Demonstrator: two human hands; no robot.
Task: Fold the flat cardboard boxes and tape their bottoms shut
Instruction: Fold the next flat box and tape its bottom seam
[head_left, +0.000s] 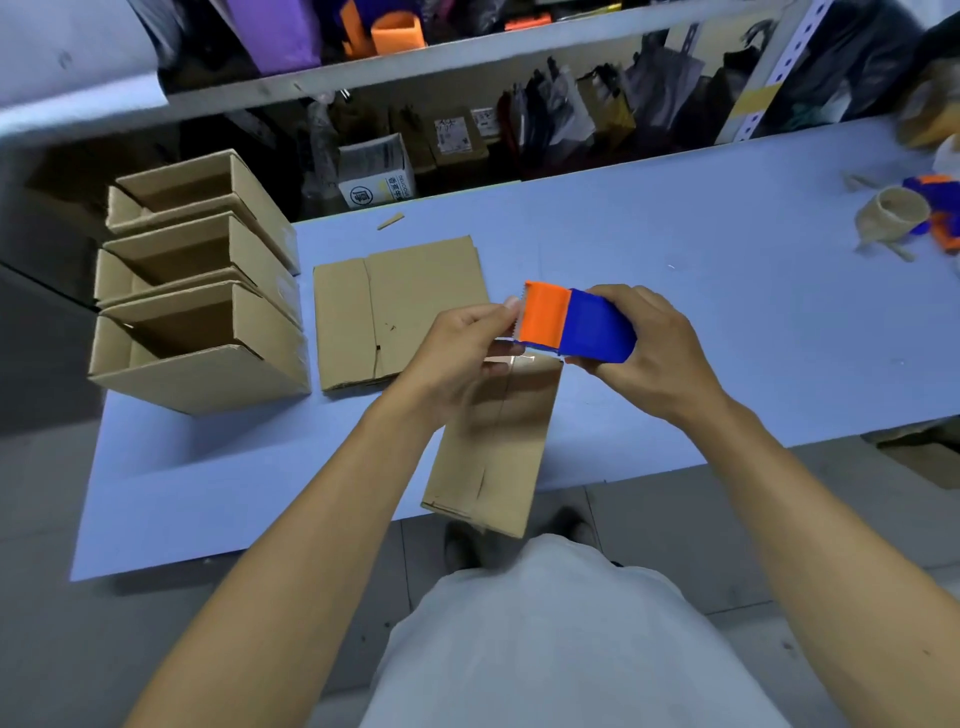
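An orange and blue tape dispenser (574, 322) is held above the table; my right hand (644, 348) grips its blue body. My left hand (462, 353) pinches the tape end at the orange cutter side. Below both hands a folded cardboard box (493, 447) stands bottom-up at the table's near edge, its flaps closed. A stack of flat cardboard boxes (400, 312) lies behind it on the blue table (727, 312). Three folded boxes (197, 280) lie on their sides in a row at the left.
At the far right sit a roll of tape (891, 215) and another orange and blue dispenser (940, 213). Shelves with bags and small boxes (376, 171) run behind the table. A cardboard scrap (390, 221) lies near the back edge.
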